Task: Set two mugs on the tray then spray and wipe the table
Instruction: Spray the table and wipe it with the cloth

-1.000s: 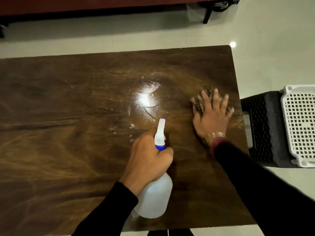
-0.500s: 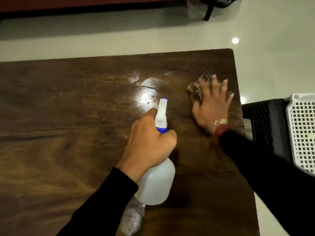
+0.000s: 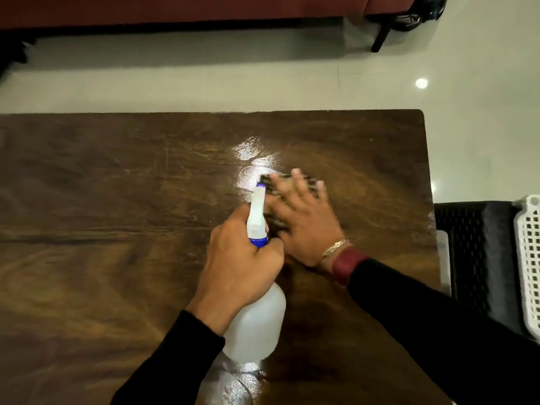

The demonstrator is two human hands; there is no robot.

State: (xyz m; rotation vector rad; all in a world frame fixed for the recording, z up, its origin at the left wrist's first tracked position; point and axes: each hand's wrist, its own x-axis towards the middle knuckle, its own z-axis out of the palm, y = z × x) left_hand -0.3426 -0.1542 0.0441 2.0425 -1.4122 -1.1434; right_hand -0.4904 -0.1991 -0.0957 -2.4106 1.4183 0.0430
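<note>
A dark brown wooden table [image 3: 117, 229] fills most of the view. My left hand [image 3: 239, 264] grips the neck of a white spray bottle [image 3: 257, 323] with a blue collar and white nozzle, held just above the table. My right hand [image 3: 304, 223] lies flat, fingers spread, pressing a checked cloth [image 3: 267, 182] onto the table just right of the nozzle; the hand is motion-blurred. A wet shiny patch [image 3: 251, 159] lies just beyond the cloth. No mugs show. A white perforated tray [image 3: 529, 258] is cut off at the right edge.
A black woven stool [image 3: 473, 252] stands to the right of the table and carries the white tray. Pale tiled floor [image 3: 263, 77] lies beyond the far table edge, with dark red furniture [image 3: 175, 10] and a black leg [image 3: 380, 39] at the back.
My right hand has swept the cloth leftward from near the table's right edge to beside the bottle nozzle. The view has shifted so the table sits lower in frame.
</note>
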